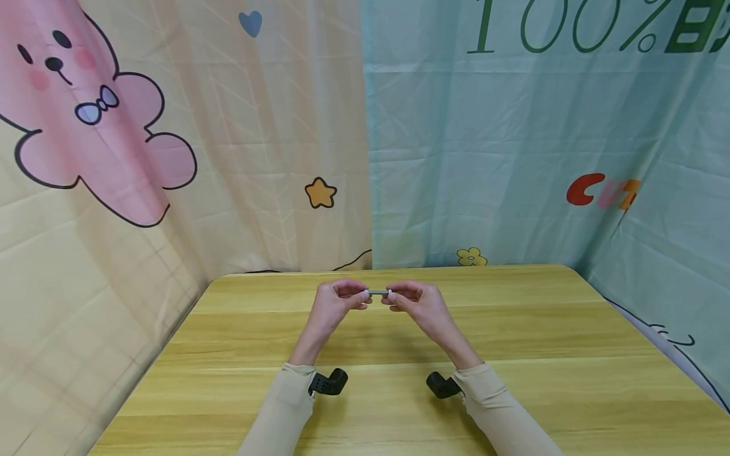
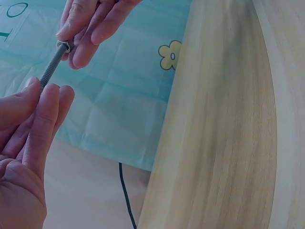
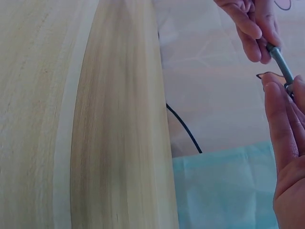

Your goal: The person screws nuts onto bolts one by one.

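A grey threaded bolt (image 1: 378, 292) is held level above the far part of the table, between both hands. My left hand (image 1: 335, 305) pinches one end of it between thumb and fingers. At the other end, my right hand (image 1: 423, 308) pinches a small metal nut (image 2: 67, 46), which sits around the bolt in the left wrist view. The thread shows along the bare shank (image 2: 51, 66) between the two hands. In the right wrist view the nut is partly covered by the right fingertips (image 3: 274, 98). The fingers also hide the bolt's left end.
The wood-grain table (image 1: 376, 405) extends beneath both forearms. Behind it hang a beige printed curtain (image 1: 274, 126) and a light blue one (image 1: 456, 145). A dark cable (image 2: 125, 195) runs beyond the table edge. Each wrist wears a black camera mount (image 1: 332, 382).
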`<state>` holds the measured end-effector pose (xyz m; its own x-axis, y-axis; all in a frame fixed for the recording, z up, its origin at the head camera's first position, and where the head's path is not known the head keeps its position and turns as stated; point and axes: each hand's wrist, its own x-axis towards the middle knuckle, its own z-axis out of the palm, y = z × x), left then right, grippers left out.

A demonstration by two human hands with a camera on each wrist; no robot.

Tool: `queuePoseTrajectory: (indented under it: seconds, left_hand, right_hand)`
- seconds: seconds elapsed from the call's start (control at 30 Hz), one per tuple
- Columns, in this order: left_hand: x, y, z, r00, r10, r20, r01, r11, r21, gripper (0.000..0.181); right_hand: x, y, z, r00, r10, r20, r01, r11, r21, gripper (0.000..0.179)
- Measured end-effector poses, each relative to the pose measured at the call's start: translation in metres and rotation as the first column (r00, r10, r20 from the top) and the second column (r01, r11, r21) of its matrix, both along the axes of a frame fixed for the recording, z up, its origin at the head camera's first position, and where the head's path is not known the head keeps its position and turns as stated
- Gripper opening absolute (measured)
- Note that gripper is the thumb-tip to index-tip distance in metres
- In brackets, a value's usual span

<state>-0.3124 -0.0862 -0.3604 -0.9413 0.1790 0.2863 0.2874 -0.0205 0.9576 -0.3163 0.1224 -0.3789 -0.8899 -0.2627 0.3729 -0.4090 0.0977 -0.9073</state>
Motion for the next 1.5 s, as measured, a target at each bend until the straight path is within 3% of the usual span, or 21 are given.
queuePoseTrajectory:
  seconds: [0.17, 0.47, 0.6, 0.7, 0.97, 1.07, 1.5]
  left_hand:
    - [-0.015, 0.002, -0.018, 1.000, 0.016, -0.019, -0.016, 1.000, 0.025, 0.013]
    - [-0.014, 0.001, -0.020, 1.000, -0.017, 0.002, 0.017, 0.999, 0.030, 0.022]
    - [-0.014, 0.001, -0.017, 0.999, -0.035, 0.004, 0.034, 0.999, 0.025, 0.020]
    - [-0.007, 0.002, -0.009, 0.999, -0.039, 0.002, 0.039, 0.999, 0.018, 0.017]
    - [0.001, 0.004, -0.004, 0.999, -0.030, -0.024, 0.031, 0.999, 0.041, 0.013]
    - [0.003, 0.003, 0.000, 1.000, -0.025, -0.005, 0.025, 0.999, 0.040, 0.013]
    - [0.004, 0.001, 0.004, 0.999, -0.035, 0.022, 0.034, 0.999, 0.027, 0.017]
  right_hand:
    - [-0.007, 0.000, -0.007, 0.999, -0.004, 0.040, 0.004, 1.000, 0.001, 0.023]
    - [-0.008, -0.001, -0.010, 0.998, -0.018, 0.068, 0.018, 1.000, 0.000, 0.026]
    - [-0.008, -0.002, -0.011, 0.997, -0.054, 0.056, 0.054, 0.999, 0.004, 0.027]
    - [-0.008, -0.002, -0.012, 0.996, -0.066, 0.053, 0.067, 0.998, -0.018, 0.025]
    - [-0.008, -0.001, -0.010, 0.998, -0.024, 0.063, 0.030, 0.994, -0.102, 0.025]
    - [-0.008, -0.002, -0.009, 0.997, -0.015, 0.073, 0.023, 0.994, -0.110, 0.024]
    - [-0.006, 0.002, -0.005, 0.999, -0.020, 0.044, 0.020, 1.000, -0.014, 0.022]
